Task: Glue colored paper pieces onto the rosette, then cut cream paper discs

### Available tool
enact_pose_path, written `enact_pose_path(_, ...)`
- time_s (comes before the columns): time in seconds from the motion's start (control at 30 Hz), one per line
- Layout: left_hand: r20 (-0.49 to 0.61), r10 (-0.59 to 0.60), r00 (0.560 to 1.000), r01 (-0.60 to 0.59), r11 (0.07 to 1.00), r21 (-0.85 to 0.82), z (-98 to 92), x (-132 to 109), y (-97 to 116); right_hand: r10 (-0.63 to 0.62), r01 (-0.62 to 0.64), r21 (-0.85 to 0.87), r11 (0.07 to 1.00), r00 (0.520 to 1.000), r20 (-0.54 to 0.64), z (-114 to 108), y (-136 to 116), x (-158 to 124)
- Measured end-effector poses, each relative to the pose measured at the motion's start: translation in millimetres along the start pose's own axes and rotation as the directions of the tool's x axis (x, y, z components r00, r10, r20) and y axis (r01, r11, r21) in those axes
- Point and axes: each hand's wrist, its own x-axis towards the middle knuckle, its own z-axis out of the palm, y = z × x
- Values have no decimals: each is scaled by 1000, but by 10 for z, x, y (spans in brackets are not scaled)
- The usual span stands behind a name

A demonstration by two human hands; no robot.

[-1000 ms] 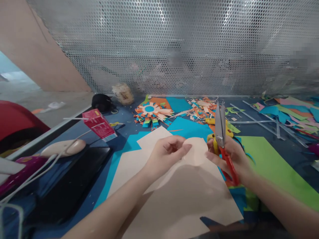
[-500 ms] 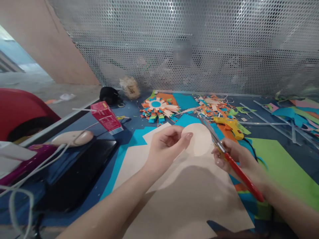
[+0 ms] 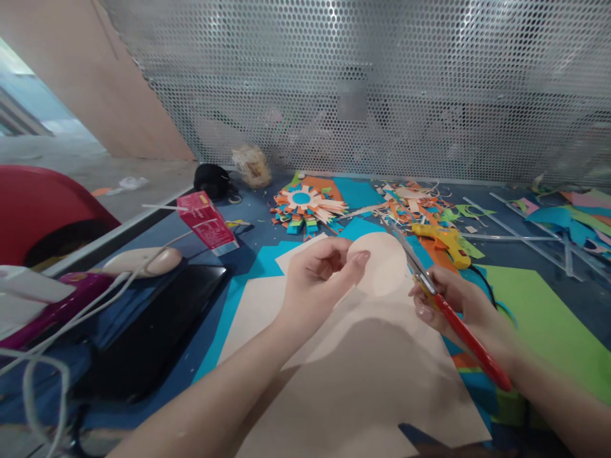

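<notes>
Between the thumb and fingers of my left hand (image 3: pixel 322 273) is a cream paper circle (image 3: pixel 382 267), held up above the large cream paper sheets (image 3: pixel 382 381). My right hand (image 3: pixel 458 305) grips red-handled scissors (image 3: pixel 463 331), whose blades point up and away, close beside the circle's right edge. Whether the blades touch the paper I cannot tell. Blue paper (image 3: pixel 267 257) shows under the cream sheets, and green paper (image 3: pixel 534 299) lies to the right of my right hand.
Farther back are a layered paper flower (image 3: pixel 300 198), a heap of paper scraps (image 3: pixel 410 202), a yellow glue gun (image 3: pixel 443 242) and clear sticks (image 3: pixel 515 236). On the left are a pink drink carton (image 3: pixel 207 222), a black tablet-like slab (image 3: pixel 157 337) and white cables (image 3: pixel 62 331). A perforated metal panel (image 3: pixel 286 83) stands behind.
The view has shifted slightly, so the background sits a little farther right. My left hand still pinches the circle; my right hand and the scissors have moved slightly right.
</notes>
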Motion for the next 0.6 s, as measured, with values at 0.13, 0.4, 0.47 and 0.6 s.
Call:
enact_pose_path(0.13, -3, -5, 1000, 5, 1000, 9, -3, -9, 2, 16, -16, -29, 999, 1000, -4, -4, -5, 0)
enact_pose_path(0.4, -20, 31, 999, -30, 998, 56, -12, -4, -2, 26, -26, -73, 997, 1000, -4, -2, -20, 0)
enact_pose_path(0.47, -18, 39, 999, -38, 997, 61, -15, -9, 0, 26, -27, -86, 996, 1000, -6, 0, -20, 4)
enact_pose_path(0.6, -20, 50, 999, -48, 996, 76, -13, -12, 18, 13, -15, -96, 995, 1000, -24, 1, -10, 5)
